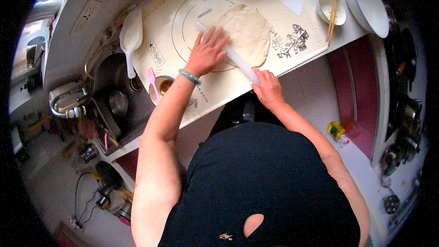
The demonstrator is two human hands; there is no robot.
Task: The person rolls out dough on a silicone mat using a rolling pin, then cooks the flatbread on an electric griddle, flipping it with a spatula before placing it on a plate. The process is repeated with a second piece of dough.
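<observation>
A flattened sheet of dough (248, 32) lies on a cream kneading mat (164, 31) with printed circles and drawings. Across the dough's left side runs a white rolling pin (240, 62), slanting down to the right. My left hand (208, 52), with a green bangle at the wrist, rests flat over the pin's upper part, fingers spread. The pin's near end is gripped by my right hand (268, 87) at the counter's front edge. Left of the dough lies a white scoop (132, 36) holding what looks like flour.
At the mat's lower left stands a bowl (165, 84) of brownish liquid with a pink brush (153, 82). Chopsticks (332, 17) lie across a small bowl (324, 5) beside a large white bowl (368, 5). A white scraper (289, 1) lies behind the drawings. The sink (113, 65) is at left.
</observation>
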